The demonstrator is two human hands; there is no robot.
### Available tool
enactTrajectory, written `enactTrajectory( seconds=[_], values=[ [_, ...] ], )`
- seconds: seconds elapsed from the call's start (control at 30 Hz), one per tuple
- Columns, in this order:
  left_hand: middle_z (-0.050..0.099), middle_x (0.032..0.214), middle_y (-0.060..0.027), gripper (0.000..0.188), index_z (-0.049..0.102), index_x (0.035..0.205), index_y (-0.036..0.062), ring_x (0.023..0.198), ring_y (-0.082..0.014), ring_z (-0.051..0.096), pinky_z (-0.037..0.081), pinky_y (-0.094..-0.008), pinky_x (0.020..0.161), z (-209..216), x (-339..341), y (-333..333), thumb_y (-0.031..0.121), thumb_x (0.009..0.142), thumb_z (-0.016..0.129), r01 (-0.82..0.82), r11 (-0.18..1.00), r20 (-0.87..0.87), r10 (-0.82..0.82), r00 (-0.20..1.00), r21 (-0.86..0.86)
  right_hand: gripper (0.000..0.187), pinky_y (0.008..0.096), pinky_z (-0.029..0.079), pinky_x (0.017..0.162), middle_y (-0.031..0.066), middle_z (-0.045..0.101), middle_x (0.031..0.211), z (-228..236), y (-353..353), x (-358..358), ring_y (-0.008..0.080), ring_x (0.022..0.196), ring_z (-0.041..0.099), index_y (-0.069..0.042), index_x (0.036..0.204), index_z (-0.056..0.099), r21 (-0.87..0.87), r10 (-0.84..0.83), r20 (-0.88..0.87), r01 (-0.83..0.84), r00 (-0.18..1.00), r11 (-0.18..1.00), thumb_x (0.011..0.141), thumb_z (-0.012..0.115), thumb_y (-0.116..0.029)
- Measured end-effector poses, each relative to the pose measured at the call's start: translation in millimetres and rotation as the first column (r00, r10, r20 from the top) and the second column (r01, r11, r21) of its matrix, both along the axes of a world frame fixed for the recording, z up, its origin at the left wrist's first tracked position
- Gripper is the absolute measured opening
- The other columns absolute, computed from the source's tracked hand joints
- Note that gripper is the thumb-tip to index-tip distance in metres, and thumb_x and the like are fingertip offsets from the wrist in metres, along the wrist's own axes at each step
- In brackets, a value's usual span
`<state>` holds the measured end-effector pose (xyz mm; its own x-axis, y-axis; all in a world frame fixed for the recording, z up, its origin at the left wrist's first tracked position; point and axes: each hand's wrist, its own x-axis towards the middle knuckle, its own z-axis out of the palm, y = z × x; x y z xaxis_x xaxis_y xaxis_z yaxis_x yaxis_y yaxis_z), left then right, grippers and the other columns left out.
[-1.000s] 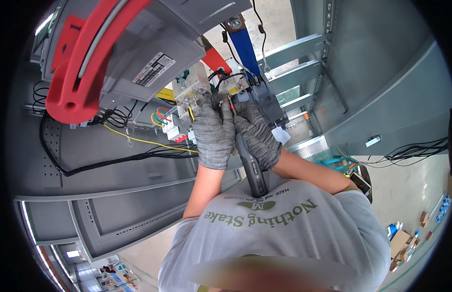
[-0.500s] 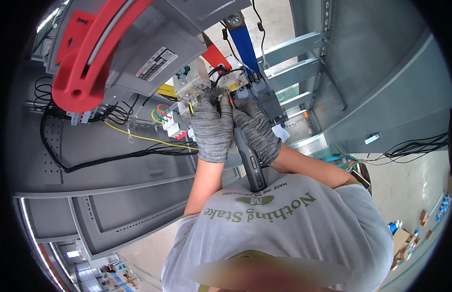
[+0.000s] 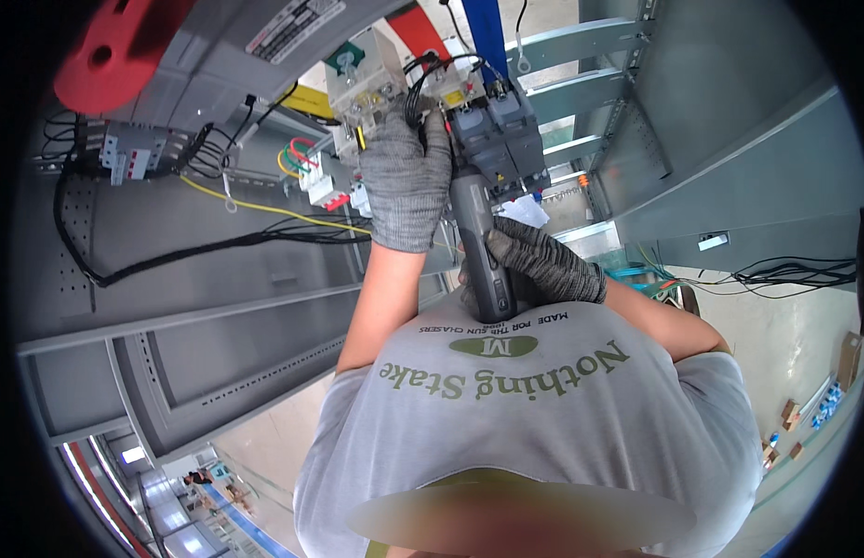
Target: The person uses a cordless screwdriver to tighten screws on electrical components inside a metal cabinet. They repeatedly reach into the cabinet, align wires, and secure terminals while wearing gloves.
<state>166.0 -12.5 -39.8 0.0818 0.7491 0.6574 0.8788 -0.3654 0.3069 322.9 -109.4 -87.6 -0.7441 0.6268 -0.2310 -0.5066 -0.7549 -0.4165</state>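
My left hand (image 3: 406, 181), in a grey knitted glove, reaches up to the electrical parts with its fingers closed around a bunch of thin black wires (image 3: 415, 100); the fingertips are partly hidden. Beside it stands a dark grey cordless screwdriver (image 3: 480, 237), its rear end near my shirt and its tip end by the left thumb. My gloved right hand (image 3: 551, 263) grips the lower body of the screwdriver, thumb on top. Just right of the screwdriver's front is a dark grey circuit breaker (image 3: 499, 139). A clear-covered terminal block (image 3: 365, 88) sits beyond the left hand.
Red (image 3: 415, 30) and blue busbars (image 3: 485, 37) run away at the top. A red handle (image 3: 101, 56) overhangs the upper left. Small white breakers (image 3: 320, 191), a yellow wire (image 3: 255, 206) and a black cable bundle (image 3: 171, 259) lie left. A grey cabinet panel (image 3: 739, 195) borders the right.
My right hand has drawn back from beside the left hand to the screwdriver's body and grips it. The view has shifted, so the cabinet parts appear higher. The left hand stays at the wires.
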Motion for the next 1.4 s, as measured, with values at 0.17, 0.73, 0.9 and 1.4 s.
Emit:
enactTrajectory(
  seconds=[0.17,0.73,0.9,1.4],
  values=[
    [0.067,0.077,-0.0148,0.018,0.064,0.099,0.0045,0.067,-0.0296,0.065,0.051,-0.0388,0.064,3.7,1.0,-0.2,0.017,0.086,0.063,0.008,0.997,0.006,-0.008,1.000,-0.083,0.048,0.0368,0.056,0.073,0.0105,0.062,0.093,-16.9,-3.8,-4.3,0.0214,0.082,0.064,-0.008,0.124,0.046,-0.025,-0.028,-0.146,0.025,0.989,0.999,0.095,0.051,-0.047],
    [0.066,0.074,-0.0085,0.014,0.064,0.099,0.0048,0.065,-0.0165,0.063,0.050,-0.0301,0.061,-1.2,-4.5,3.9,0.013,0.089,0.062,0.119,0.972,0.207,-0.076,0.975,-0.205,0.032,0.0249,0.051,0.051,0.0048,0.060,0.077,8.6,-23.8,-1.0,0.0127,0.059,0.060,-0.005,0.105,0.052,0.217,-0.220,-0.022,0.219,0.975,0.951,0.100,0.046,-0.036],
    [0.068,0.086,-0.0059,0.015,0.065,0.103,0.0028,0.073,-0.0089,0.060,0.050,-0.0241,0.068,18.6,1.3,-3.0,0.008,0.089,0.063,0.166,0.932,0.220,-0.096,0.971,-0.322,0.032,0.0280,0.051,0.046,0.0078,0.059,0.068,14.1,-22.8,-1.5,0.0154,0.053,0.060,-0.004,0.101,0.054,0.128,-0.245,-0.147,0.264,0.958,0.956,0.099,0.047,-0.035],
    [0.063,0.109,0.0059,0.036,0.066,0.108,0.0258,0.114,-0.0151,0.053,0.036,-0.0396,0.103,78.1,-25.8,7.8,0.021,0.073,0.060,0.480,0.877,-0.954,-0.114,0.277,0.035,0.043,0.0258,0.045,0.048,0.0070,0.056,0.059,20.5,-31.5,-14.1,0.0151,0.046,0.053,-0.004,0.102,0.053,0.116,-0.283,-0.131,0.299,0.950,0.947,0.099,0.039,-0.044]
  ],
)
